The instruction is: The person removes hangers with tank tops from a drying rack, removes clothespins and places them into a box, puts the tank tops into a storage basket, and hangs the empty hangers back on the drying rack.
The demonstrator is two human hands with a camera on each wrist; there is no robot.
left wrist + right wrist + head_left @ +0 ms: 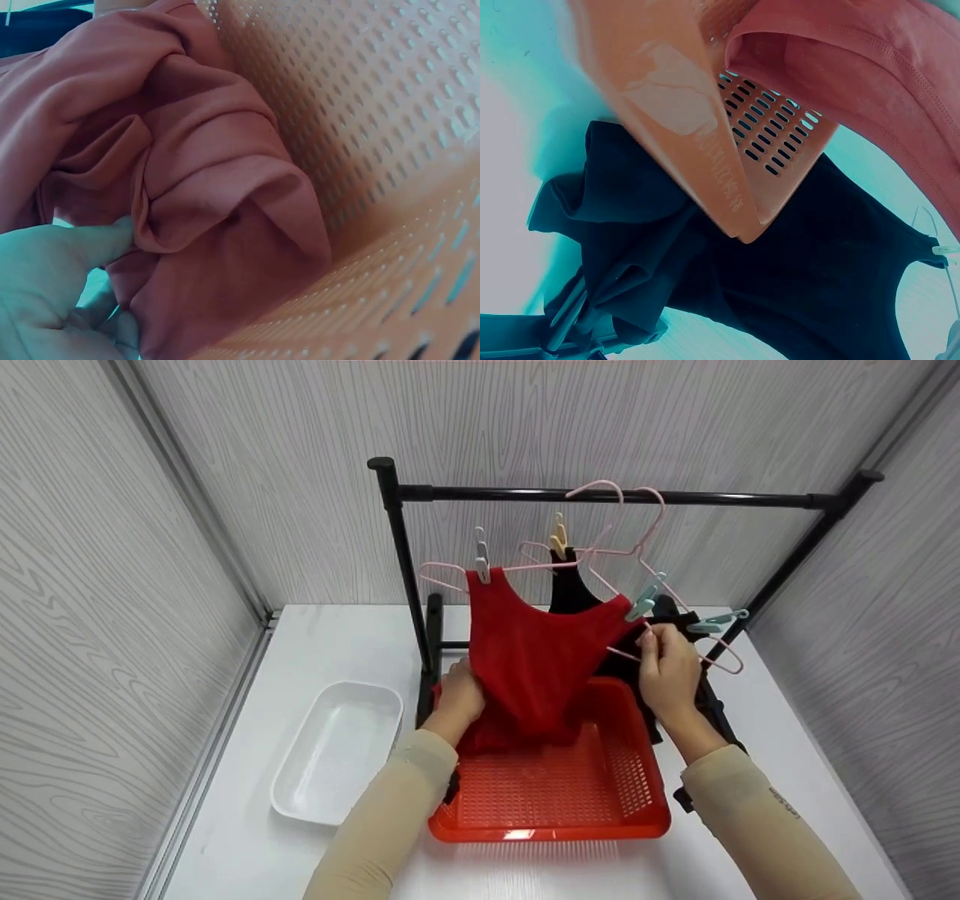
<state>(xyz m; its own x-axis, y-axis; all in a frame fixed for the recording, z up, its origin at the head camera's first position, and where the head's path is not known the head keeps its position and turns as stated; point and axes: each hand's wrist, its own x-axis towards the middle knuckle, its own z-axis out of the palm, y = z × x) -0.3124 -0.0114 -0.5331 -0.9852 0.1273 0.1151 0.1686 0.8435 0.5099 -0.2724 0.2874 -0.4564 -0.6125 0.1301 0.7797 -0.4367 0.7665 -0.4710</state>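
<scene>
A red tank top point(536, 652) hangs from a pink wire hanger point(540, 565), one strap under a white clothespin point(481, 566), the other under a light-blue one point(643, 600). My right hand point(670, 667) pinches the hanger's right end just below the blue clothespin. At the garment's left side, my left hand point(460, 694) pinches a fold of red cloth between thumb and fingers; the left wrist view shows this thumb point(112, 238) against the fabric. The top's lower part droops in folds into a red perforated basket point(551, 834). Behind it, a black top point(802, 262) hangs on another pink hanger.
A black rail point(510, 494) on two posts runs across the back, with both hanger hooks up at it. Yellow point(559, 540) and light-blue point(718, 622) clothespins hold the black top. An oblong white tray point(337, 750) stands left of the basket. Grey-patterned walls enclose the white table.
</scene>
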